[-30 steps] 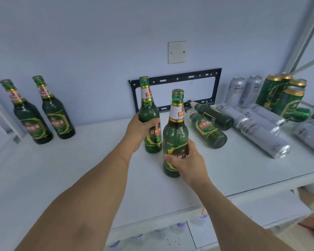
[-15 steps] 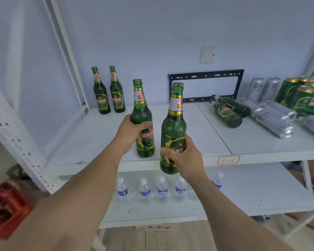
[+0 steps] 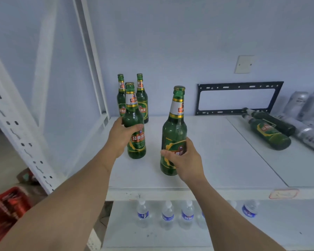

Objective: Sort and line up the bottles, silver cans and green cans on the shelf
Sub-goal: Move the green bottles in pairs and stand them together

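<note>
**Green glass bottles carried toward the upright pair at the shelf's left end**

Green glass fills both hands. The left hand (image 3: 122, 136) has its grip clenched round the body of one upright bottle (image 3: 135, 127), and the right hand (image 3: 184, 158) has its grip wrapped round the lower label of a second upright bottle (image 3: 173, 134). Over the last second both bottles have travelled leftward from the middle of the shelf (image 3: 225, 160), away from the lying stock and toward the two standing bottles (image 3: 142, 100) at the back left corner. The left-hand bottle now sits just in front of that pair; the right-hand one is nearer the front edge and further right. Whether either base touches the shelf cannot be told.

For the task, this shift suggests that the bottle row is being built at the left end, and these two would bring it to four. Placement beside the pair is probably the next step, with bases set flat and labels facing forward.

Unsorted stock remains at the right: two bottles lying on their sides (image 3: 269, 133) and silver cans (image 3: 304, 105), some standing and some lying. A black metal bracket (image 3: 237, 86) leans on the wall behind. Water bottles (image 3: 168, 213) stand on the lower shelf.
</note>
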